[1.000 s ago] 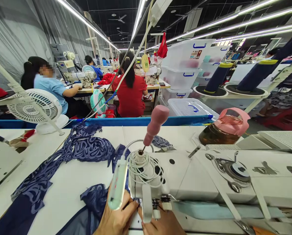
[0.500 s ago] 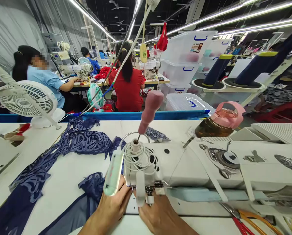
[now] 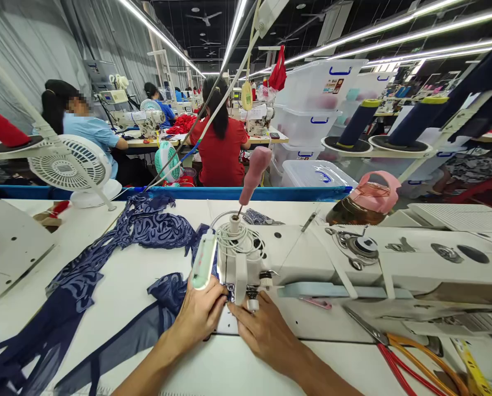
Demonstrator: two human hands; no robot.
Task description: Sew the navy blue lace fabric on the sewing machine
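Observation:
A white sewing machine (image 3: 353, 264) lies across the table in front of me. My left hand (image 3: 198, 316) presses on navy blue lace fabric (image 3: 165, 294) just left of the needle, fingers pinched at the presser foot (image 3: 231, 289). My right hand (image 3: 262, 330) lies flat on the machine bed right under the needle, fingertips meeting the left hand's. The fabric trails off to the left across the white table (image 3: 122, 286) in a long patterned strip (image 3: 105, 247). A small lamp (image 3: 203, 267) hangs at the machine head.
Red and orange handled scissors (image 3: 411, 360) lie at the right front. A pink-lidded bottle (image 3: 367, 201) stands behind the machine, a white fan (image 3: 66, 170) at the back left. Thread cones (image 3: 359, 124) and stacked plastic bins (image 3: 312, 104) stand beyond. Other people sew at tables ahead.
The view has tilted down and drawn back, so both hands and forearms show more fully. The hands stay at the needle with the navy fabric.

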